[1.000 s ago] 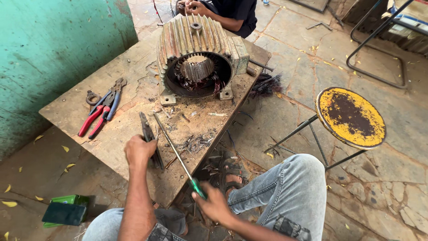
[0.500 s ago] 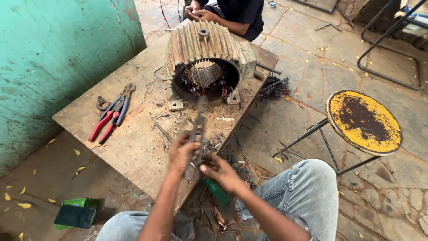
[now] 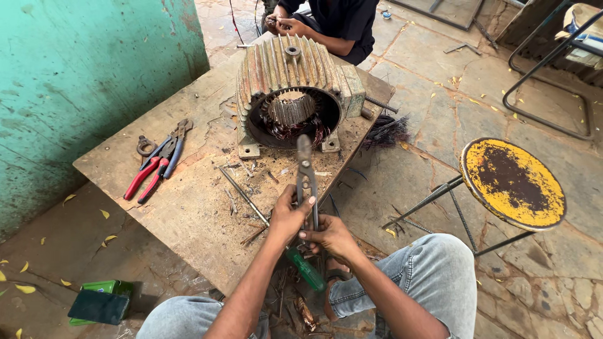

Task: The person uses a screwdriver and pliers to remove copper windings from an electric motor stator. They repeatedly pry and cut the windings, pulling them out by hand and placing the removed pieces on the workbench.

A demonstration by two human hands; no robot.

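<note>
- Left hand [image 3: 286, 216] and right hand [image 3: 331, 235] both clasp the handles of grey pliers [image 3: 306, 179], nose pointing at the motor housing [image 3: 292, 94].
- Housing sits on the wooden table [image 3: 188, 207], holding copper windings [image 3: 292, 125].

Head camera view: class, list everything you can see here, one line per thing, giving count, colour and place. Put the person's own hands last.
Motor housing: one, rusty grey, ribbed, far end of bench.
Wooden bench: one, brown, centre.
Pliers: two pairs, one red-handled, one blue-handled, left on bench.
Screwdriver: one, green handle, lying over the near bench edge.
Metal pliers: one, dark, held upright.
Stool: one, yellow and rusty, right.
Green box: one, on the floor, lower left.
Co-worker: one, dark shirt, behind the bench.
Left hand: gripping the metal pliers' handles.
Right hand: gripping the same handles.
</note>
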